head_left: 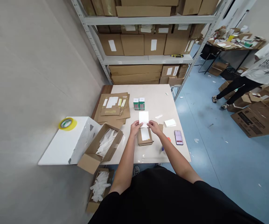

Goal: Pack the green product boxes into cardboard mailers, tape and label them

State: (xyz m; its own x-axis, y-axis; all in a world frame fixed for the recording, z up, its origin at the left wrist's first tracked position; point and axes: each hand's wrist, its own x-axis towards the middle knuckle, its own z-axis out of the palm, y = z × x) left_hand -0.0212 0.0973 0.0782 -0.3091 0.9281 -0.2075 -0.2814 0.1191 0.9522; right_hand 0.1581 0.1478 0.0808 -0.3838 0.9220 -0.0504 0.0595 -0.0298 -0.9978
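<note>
- the left hand [135, 127] pinches the near left corner of a white sheet [144, 117], thumb on top; the right hand [154, 127] pinches the near right corner in the same way.
- two corners gripped at once probably keep the sheet taut and square, since one hand alone would let it droop or curl.
- the sheet is over the middle of the table [157, 93], just beyond a flat brown box [140, 140]; whether its near edge touches the box, i cannot tell.
- the box lies between the forearms, straight before the person, likely for easy reach by both hands; a white label [145, 134] faces up on it.
- two green cartons [139, 104] stand side by side beyond the sheet, apart from the hands, perhaps so as not to be knocked.
- to the right lie a stack of white cards [170, 123] and a phone [179, 137], both seemingly within the right hand's reach.
- a red and blue thing [169, 139] is mostly hidden by the right forearm.
- flattened cardboard [101, 115] is piled at the left, presumably to leave the middle free.
- the tape [67, 123] lies flat on a white block [59, 144], which likely stops it rolling.
</note>
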